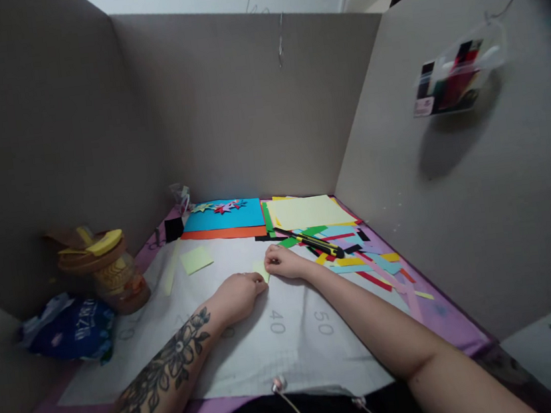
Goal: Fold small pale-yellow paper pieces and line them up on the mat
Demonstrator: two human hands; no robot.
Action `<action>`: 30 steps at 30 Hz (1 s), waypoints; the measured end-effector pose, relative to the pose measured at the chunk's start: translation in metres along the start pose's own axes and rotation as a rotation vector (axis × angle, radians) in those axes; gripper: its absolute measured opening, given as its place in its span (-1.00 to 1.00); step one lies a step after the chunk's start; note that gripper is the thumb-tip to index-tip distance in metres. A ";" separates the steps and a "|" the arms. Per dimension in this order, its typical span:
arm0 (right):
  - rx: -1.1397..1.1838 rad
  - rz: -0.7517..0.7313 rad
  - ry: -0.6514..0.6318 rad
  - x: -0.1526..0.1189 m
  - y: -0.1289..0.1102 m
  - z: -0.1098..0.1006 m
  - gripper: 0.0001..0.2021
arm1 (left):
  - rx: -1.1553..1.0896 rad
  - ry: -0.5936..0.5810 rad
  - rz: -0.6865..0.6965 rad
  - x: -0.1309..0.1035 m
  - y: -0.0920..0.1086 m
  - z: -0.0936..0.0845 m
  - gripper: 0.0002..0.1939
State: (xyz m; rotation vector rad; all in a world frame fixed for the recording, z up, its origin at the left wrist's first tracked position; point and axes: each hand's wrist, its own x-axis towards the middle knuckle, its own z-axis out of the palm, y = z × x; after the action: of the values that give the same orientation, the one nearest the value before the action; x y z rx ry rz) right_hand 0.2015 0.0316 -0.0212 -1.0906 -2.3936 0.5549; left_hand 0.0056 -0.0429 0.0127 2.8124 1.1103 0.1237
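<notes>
At the left side of the table (458, 323), a blue packet (72, 328) and a lidded jar (115, 273) are seen. To the right of them, on a white sheet printed with numbers (298, 354), a narrow pale strip (172, 269) and a square of pale yellow paper (196, 260) are laid flat. No cut or fold can be made out in this square, so it is judged to be not yet worked. Behind it, several small paper stars (224, 207) are gathered on a blue sheet (224, 221); these seem to be finished pieces. Near the middle, a small pale paper (260, 268) is held between the two hands, and the work on it is judged to be unfinished; its folds, if any, are too small to be told. It lies at the fingertips of both hands: its near edge is gripped by the closed fingers of the left hand (239, 297), and its right edge is pinched by the fingers of the right hand (285, 262). Beyond the right hand, a black and yellow cutter (317, 243) is placed upon coloured paper scraps (378, 281), which are spread further to the right.
</notes>
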 end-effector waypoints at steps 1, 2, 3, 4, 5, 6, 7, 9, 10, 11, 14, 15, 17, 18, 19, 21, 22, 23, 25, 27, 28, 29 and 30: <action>-0.012 0.013 0.004 0.001 -0.001 0.001 -0.93 | 0.021 -0.009 0.001 0.000 0.001 -0.001 -0.71; -0.020 0.023 0.007 0.002 -0.001 0.002 -0.93 | 0.040 -0.014 0.002 0.000 0.001 -0.001 -0.70; -0.024 0.031 0.008 0.003 -0.002 0.002 -0.93 | 0.055 -0.015 0.003 -0.001 0.001 -0.001 -0.69; -0.028 0.038 0.009 0.004 -0.002 0.003 -0.94 | 0.068 -0.013 0.006 0.000 0.001 -0.001 -0.69; -0.031 0.045 0.010 0.005 -0.002 0.004 -0.94 | 0.076 -0.007 0.012 0.000 0.002 -0.001 -0.69; -0.033 0.054 0.012 0.005 -0.002 0.004 -0.94 | 0.076 0.003 0.021 0.000 0.002 0.000 -0.70; -0.036 0.062 0.016 0.006 -0.002 0.005 -0.94 | 0.069 0.016 0.029 0.001 0.001 0.001 -0.70; -0.045 0.073 0.027 0.006 -0.002 0.006 -0.94 | 0.041 0.044 0.040 0.003 0.001 0.004 -0.71; -0.048 0.075 0.032 0.006 -0.002 0.006 -0.94 | 0.026 0.059 0.035 0.004 0.001 0.006 -0.71; -0.052 0.075 0.036 0.006 -0.002 0.006 -0.94 | 0.013 0.076 0.019 0.005 0.001 0.008 -0.70; -0.056 0.075 0.037 0.005 -0.003 0.006 -0.94 | 0.009 0.121 -0.042 0.008 0.003 0.012 -0.66; -0.056 0.076 0.037 0.005 -0.003 0.006 -0.94 | 0.022 0.125 -0.050 0.009 0.004 0.012 -0.64; -0.054 0.081 0.039 0.005 -0.003 0.006 -0.94 | 0.062 0.111 -0.042 0.010 0.005 0.012 -0.66; -0.053 0.082 0.041 0.005 -0.003 0.006 -0.94 | 0.081 0.100 -0.032 0.011 0.006 0.011 -0.67; -0.052 0.084 0.043 0.005 -0.003 0.006 -0.93 | 0.097 0.090 -0.024 0.011 0.006 0.010 -0.69; -0.051 0.087 0.049 0.005 -0.004 0.006 -0.93 | 0.111 0.076 -0.016 0.012 0.007 0.009 -0.71; -0.053 0.090 0.053 0.005 -0.004 0.007 -0.92 | 0.112 0.071 -0.016 0.012 0.007 0.008 -0.71; -0.056 0.094 0.056 0.005 -0.004 0.007 -0.92 | 0.110 0.067 -0.017 0.012 0.007 0.008 -0.71; -0.062 0.100 0.061 0.005 -0.004 0.008 -0.92 | 0.103 0.062 -0.018 0.011 0.006 0.009 -0.70; -0.067 0.103 0.062 0.005 -0.004 0.008 -0.92 | 0.095 0.062 -0.014 0.011 0.006 0.009 -0.70; -0.070 0.106 0.058 0.005 -0.004 0.008 -0.92 | 0.092 0.063 -0.011 0.011 0.005 0.010 -0.69; -0.075 0.111 0.055 0.005 -0.005 0.008 -0.92 | 0.090 0.066 -0.008 0.010 0.005 0.010 -0.69; -0.080 0.115 0.051 0.005 -0.005 0.007 -0.92 | 0.089 0.070 -0.005 0.010 0.005 0.010 -0.69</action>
State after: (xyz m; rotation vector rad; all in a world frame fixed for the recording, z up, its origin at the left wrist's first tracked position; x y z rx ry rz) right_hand 0.1913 0.0315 -0.0232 -1.2675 -2.3375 0.4670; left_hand 0.0175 -0.0399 0.0034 2.9038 1.1656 0.1781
